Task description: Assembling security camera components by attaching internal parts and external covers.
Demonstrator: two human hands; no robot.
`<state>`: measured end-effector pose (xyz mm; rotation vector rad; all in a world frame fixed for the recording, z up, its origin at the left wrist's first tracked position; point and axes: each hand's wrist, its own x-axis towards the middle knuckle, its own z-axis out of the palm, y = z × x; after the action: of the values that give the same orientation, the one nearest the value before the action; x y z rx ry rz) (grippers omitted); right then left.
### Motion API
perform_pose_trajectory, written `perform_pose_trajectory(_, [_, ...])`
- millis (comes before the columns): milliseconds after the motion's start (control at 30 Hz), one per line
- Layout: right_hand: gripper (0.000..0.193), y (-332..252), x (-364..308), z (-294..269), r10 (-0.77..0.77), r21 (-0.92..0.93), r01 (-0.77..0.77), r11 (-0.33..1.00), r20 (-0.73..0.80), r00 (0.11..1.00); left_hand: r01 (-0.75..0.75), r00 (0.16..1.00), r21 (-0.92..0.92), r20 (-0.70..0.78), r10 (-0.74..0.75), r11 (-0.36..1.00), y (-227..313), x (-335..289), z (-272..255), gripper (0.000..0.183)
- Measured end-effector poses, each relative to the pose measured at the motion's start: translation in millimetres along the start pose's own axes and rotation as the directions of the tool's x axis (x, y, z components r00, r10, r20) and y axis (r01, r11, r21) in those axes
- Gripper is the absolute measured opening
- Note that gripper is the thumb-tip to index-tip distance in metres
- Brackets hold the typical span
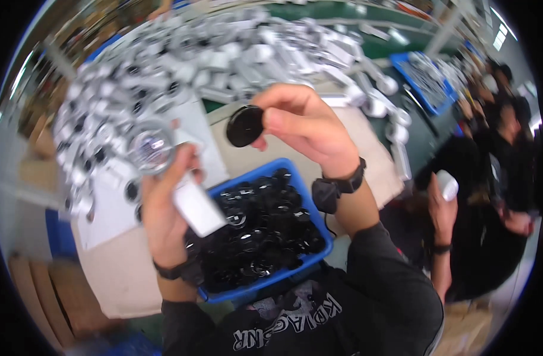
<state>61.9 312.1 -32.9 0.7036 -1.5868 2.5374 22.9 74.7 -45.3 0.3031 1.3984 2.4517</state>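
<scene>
My left hand is closed around a pale device with a round, clear, shiny head. A white rectangular block juts out beside its fingers; whether it is part of the same device I cannot tell. Between thumb and fingers, my right hand pinches a glossy black round cap, tilted and apart from the clear head. Below both hands stands a blue bin filled with similar black round parts.
A large heap of white and grey devices covers the far side of the table. Beige sheeting lies beside the bin. Farther right is a blue tray of parts. At the right, another person's hand holds a white piece.
</scene>
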Motion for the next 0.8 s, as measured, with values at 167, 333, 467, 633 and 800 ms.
perform_pose_trajectory(167, [0.019,-49,-74,-7,-0.093,0.007,0.094,0.995,-0.087,0.992,-0.036,0.999,0.044,-0.027,0.037,0.998,-1,1,-9,0.048])
perform_pose_trajectory(333, [0.019,-64,-169,16,0.061,-0.226,-0.144,0.963,-0.338,0.939,0.063,0.998,0.077,-0.014,-0.062,0.995,23,-7,-11,0.032])
perform_pose_trajectory(467, [0.024,-36,-271,38,0.337,0.085,-0.358,0.93,-0.588,0.736,0.0,0.986,0.011,0.166,-0.002,1.0,6,4,-2,0.044])
perform_pose_trajectory(633, [0.025,43,-401,37,0.569,0.411,-0.47,0.781,-0.779,0.264,0.08,0.965,-0.062,0.256,-0.062,0.995,0,6,1,0.039])
perform_pose_trajectory(800, [0.029,81,-435,51,0.679,0.65,-0.268,0.712,-0.733,0.026,0.14,0.937,-0.142,0.338,-0.085,0.98,0,8,-8,0.036])
